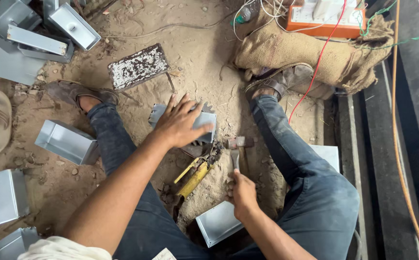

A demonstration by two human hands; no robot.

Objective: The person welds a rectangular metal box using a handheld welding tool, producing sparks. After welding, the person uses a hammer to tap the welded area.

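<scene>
- The sheet-metal box [197, 120] I'm working on sits on the sandy ground between my two legs, propped on a dark iron block [200, 148]; its long axis runs left to right across my view, tipped slightly down toward the right.
- My left hand [179, 123] lies flat on top of it, fingers spread wide, pressing it down.
- My right hand [242, 191] is closed in a fist around the handle of a hammer [237, 150]. The handle runs straight away from me, and the head rests just beside the box's right end, crosswise to the handle.
- A yellow tool [193, 176] lies in the sand below the box, slanted toward my left knee.
- Room is tight: jeans hem the work in on both sides, and a finished tray [217, 222] lies close under my right wrist.
- Farther out, more metal boxes [66, 142] crowd the left edge, a white-speckled plate [138, 66] lies ahead, and burlap sacking [306, 50] with wires fills the upper right.
</scene>
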